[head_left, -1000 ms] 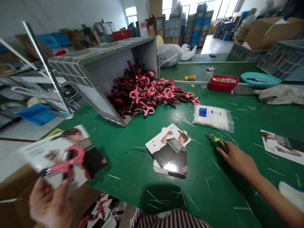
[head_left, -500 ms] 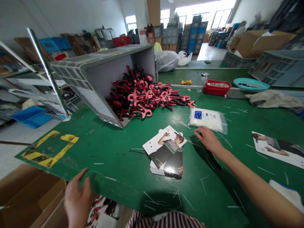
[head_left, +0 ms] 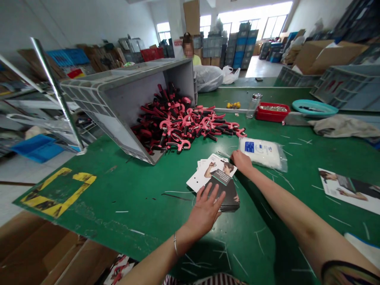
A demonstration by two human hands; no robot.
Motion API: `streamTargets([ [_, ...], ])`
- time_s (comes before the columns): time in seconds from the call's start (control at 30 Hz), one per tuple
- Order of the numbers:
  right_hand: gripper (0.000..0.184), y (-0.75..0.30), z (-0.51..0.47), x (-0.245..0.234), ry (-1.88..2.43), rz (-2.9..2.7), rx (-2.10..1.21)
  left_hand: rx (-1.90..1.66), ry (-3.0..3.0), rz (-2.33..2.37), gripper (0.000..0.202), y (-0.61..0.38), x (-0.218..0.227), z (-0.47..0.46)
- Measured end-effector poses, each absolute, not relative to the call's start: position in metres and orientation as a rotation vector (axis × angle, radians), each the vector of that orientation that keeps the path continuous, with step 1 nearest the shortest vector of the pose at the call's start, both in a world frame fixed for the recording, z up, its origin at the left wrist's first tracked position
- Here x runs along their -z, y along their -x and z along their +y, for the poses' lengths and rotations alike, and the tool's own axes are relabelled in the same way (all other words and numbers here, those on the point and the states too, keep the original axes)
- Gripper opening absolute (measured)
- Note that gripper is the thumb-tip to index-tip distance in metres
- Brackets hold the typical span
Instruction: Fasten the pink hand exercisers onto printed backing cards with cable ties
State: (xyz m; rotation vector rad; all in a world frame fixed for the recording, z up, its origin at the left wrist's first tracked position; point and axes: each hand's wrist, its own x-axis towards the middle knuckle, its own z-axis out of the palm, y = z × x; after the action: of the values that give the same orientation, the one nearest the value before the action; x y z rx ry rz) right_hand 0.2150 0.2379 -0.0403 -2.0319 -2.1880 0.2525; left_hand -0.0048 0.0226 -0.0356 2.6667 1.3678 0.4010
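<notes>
My left hand (head_left: 205, 209) lies with spread fingers on the lower left of a stack of printed cardboard cards (head_left: 214, 183). The top card shows a person's picture on white and black. At the stack's upper right corner is my right hand (head_left: 242, 161), its fingers curled together; what they hold, if anything, is hidden. A few thin white ties (head_left: 221, 153) lie just left of those fingers. Beside my right hand rests a clear bag of white ties (head_left: 263, 152) with a blue label. Beyond the stack, red-and-black hand grips (head_left: 181, 122) spill in a heap.
A grey crate (head_left: 124, 130) lies tipped on its side around the heap. On the green table (head_left: 118, 190) are a red tray (head_left: 272, 114) of small metal parts, a glass jar (head_left: 253, 106), a turquoise dish (head_left: 314, 107) and another card (head_left: 347, 188). A co-worker (head_left: 196, 59) is at the back.
My left hand has come from the table's left front edge onto the card stack. My right hand has moved left to the stack's corner, fingers now curled. The stack has shifted slightly right.
</notes>
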Motion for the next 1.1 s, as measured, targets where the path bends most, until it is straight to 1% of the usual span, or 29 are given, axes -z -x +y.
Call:
streamTargets([
  [0.1,0.022,-0.23,0.241,0.028,1.995,-2.123,-0.332,-0.515,-2.487,1.357,0.056,0.006,0.017,0.047],
  [0.13,0.021,-0.236,0.241,0.024,1.965,-2.109,-0.379,-0.574,-2.414,1.422,0.049,0.011,0.012,0.058],
  [0.2,0.018,-0.246,0.237,0.016,1.885,-2.096,-0.516,-0.686,-2.222,1.707,0.041,0.027,0.007,0.079],
  [0.27,0.018,-0.255,0.226,0.011,1.794,-2.078,-0.693,-0.669,-1.964,1.878,0.035,0.045,0.006,0.096],
  [0.33,0.022,-0.262,0.209,0.007,1.715,-2.047,-0.844,-0.627,-1.653,1.787,0.03,0.059,0.008,0.101],
  [0.43,0.033,-0.266,0.174,0.004,1.544,-1.906,-1.158,-0.697,-1.209,1.403,0.031,0.065,0.007,0.087],
  [0.5,0.034,-0.264,0.15,0.003,1.386,-1.7,-1.454,-0.732,-1.036,1.199,0.033,0.061,0.007,0.07],
  [0.57,0.032,-0.257,0.13,0.001,1.246,-1.451,-1.644,-0.752,-0.958,1.132,0.039,0.054,0.008,0.054],
  [0.67,0.031,-0.235,0.108,-0.004,1.135,-1.275,-1.676,-0.858,-0.911,1.186,0.041,0.045,0.016,0.04],
  [0.77,0.029,-0.2,0.093,-0.009,1.097,-1.364,-1.576,-0.984,-0.881,1.266,0.038,0.049,0.028,0.031],
  [0.83,0.025,-0.176,0.087,-0.009,1.078,-1.469,-1.464,-1.024,-0.85,1.295,0.04,0.056,0.034,0.023],
  [0.97,0.023,-0.137,0.085,0.008,0.995,-1.61,-1.372,-1.073,-0.786,1.279,0.045,0.074,0.037,0.01],
  [1.1,0.025,-0.122,0.09,0.027,0.984,-1.621,-1.308,-1.22,-0.684,1.171,0.041,0.083,0.033,0.013],
])
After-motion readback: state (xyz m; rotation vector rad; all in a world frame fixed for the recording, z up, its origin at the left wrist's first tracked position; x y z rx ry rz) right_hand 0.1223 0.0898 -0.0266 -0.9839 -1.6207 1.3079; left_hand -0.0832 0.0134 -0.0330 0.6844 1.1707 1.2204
